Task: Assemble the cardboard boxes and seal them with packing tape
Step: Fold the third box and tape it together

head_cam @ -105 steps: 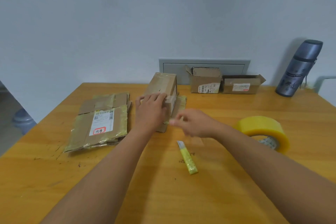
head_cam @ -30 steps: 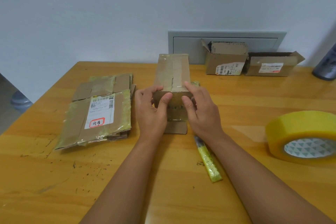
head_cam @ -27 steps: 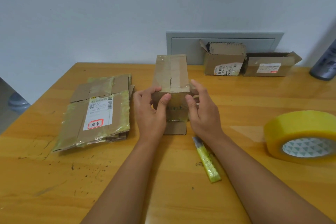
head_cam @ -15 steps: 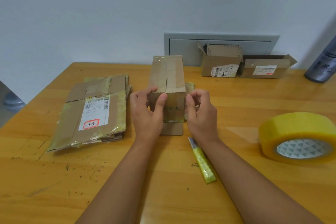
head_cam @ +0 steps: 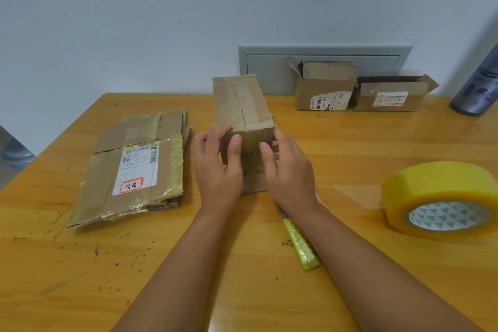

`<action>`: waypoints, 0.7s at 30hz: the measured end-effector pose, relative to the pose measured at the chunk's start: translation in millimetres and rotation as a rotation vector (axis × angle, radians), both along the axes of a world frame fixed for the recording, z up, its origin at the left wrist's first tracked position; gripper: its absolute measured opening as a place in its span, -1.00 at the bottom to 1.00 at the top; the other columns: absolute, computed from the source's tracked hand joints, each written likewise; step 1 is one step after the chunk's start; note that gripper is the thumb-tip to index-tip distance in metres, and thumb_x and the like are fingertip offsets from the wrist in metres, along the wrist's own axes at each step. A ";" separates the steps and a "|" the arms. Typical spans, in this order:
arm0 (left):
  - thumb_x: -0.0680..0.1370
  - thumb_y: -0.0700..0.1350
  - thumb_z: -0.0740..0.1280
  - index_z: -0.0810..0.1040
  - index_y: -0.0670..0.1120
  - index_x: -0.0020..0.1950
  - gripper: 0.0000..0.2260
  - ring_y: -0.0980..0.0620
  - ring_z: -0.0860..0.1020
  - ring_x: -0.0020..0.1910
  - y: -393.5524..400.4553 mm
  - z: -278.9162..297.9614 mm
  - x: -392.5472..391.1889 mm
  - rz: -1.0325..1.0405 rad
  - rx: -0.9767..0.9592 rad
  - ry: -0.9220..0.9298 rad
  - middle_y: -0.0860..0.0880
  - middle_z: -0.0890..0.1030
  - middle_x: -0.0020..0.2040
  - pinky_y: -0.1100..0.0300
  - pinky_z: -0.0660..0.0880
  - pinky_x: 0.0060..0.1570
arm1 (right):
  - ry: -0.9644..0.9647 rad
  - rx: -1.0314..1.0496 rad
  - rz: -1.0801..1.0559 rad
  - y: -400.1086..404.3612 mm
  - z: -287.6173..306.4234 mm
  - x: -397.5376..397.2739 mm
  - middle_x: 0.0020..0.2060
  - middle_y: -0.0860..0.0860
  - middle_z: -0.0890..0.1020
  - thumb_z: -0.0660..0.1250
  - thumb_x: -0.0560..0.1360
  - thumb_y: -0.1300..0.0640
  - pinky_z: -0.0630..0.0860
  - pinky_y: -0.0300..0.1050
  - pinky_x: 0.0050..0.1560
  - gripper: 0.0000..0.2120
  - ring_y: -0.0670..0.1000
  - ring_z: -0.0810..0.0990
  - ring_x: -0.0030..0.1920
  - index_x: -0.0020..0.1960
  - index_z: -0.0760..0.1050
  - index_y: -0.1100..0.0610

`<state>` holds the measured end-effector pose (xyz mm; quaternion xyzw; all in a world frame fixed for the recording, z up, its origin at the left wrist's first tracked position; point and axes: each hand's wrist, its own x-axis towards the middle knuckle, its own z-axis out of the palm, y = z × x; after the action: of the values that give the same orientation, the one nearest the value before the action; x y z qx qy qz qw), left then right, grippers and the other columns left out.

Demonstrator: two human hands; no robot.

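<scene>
I am sitting at a yellow wooden table point(head_cam: 350, 159) that is running up to a pale wall, its near part showing dark scuffs and specks. In the middle of the frame I am holding a small cardboard box point(head_cam: 242, 105), taped along its top seam and standing on a flat piece of cardboard. My left hand point(head_cam: 215, 167) is gripping its near left corner, fingers curled round the side and the thumb pressing on the front face. My right hand point(head_cam: 289, 170) is gripping the near right corner the same way, thumb lying on the front face and fingers wrapping behind the right edge. Just below my right wrist, a yellow-handled knife point(head_cam: 300, 244) is lying on the table, pointing up toward the box. At the left of the frame a stack of flattened boxes point(head_cam: 134, 167) is resting flat, the top one carrying a white shipping label with a red-bordered mark. At the right edge a big roll of yellow packing tape point(head_cam: 436, 183) is lying on its side, well apart from my hands. In the upper right, two open boxes point(head_cam: 326, 86) point(head_cam: 390, 94) are standing side by side against a grey wall panel point(head_cam: 269, 67), and a dark grey bottle point(head_cam: 479, 89) is standing beyond them at the frame's edge.
</scene>
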<state>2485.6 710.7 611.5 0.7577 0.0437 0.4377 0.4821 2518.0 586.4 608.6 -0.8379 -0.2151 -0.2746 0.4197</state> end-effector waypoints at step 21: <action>0.65 -0.15 0.24 0.46 0.02 0.06 -0.94 0.25 0.50 -0.01 -18.7 10.3 -1.0 0.123 -0.227 0.046 0.15 0.53 0.01 0.45 0.41 -0.11 | -0.003 -0.138 -0.026 -1.5 -2.1 10.0 0.20 0.07 0.54 0.08 0.66 -0.11 0.57 0.05 -0.18 -0.51 0.11 0.54 0.08 0.54 0.18 -0.02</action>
<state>2484.7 692.0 621.8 0.7039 0.1505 0.4414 0.5358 2528.0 585.0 606.5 -0.8672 -0.2236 -0.2658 0.3568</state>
